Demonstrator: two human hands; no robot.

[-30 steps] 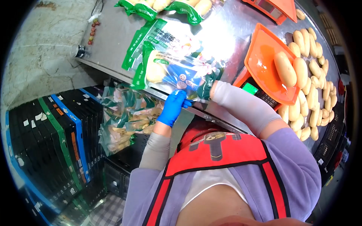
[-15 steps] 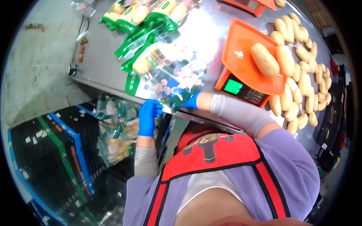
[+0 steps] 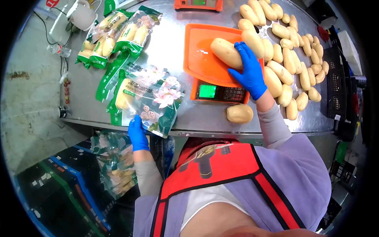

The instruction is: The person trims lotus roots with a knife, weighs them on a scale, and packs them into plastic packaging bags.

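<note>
My right hand [image 3: 249, 71], in a blue glove, has its thumb and fingers round one end of a pale lotus root section [image 3: 225, 52] on the orange tray of a scale [image 3: 193, 65]. A second root section [image 3: 252, 42] lies at the tray's right edge. My left hand [image 3: 138, 135], also gloved in blue, grips the near edge of a clear and green plastic bag [image 3: 158, 104] printed with lotus flowers. Inside that bag, at its far left end, a root piece [image 3: 124, 94] shows. The left fingertips are partly hidden against the bag.
Several filled bags [image 3: 114, 35] lie at the back left. Loose root sections [image 3: 290, 61] spread across the right of the metal table [image 3: 189, 122], one [image 3: 239, 113] before the scale. Another orange scale [image 3: 198, 4] stands behind. Dark crates [image 3: 59, 189] stand below left.
My right hand has left the bag and moved right, onto the root on the scale. My left hand stays at the bag's near edge, and the bag lies flatter. The view has shifted.
</note>
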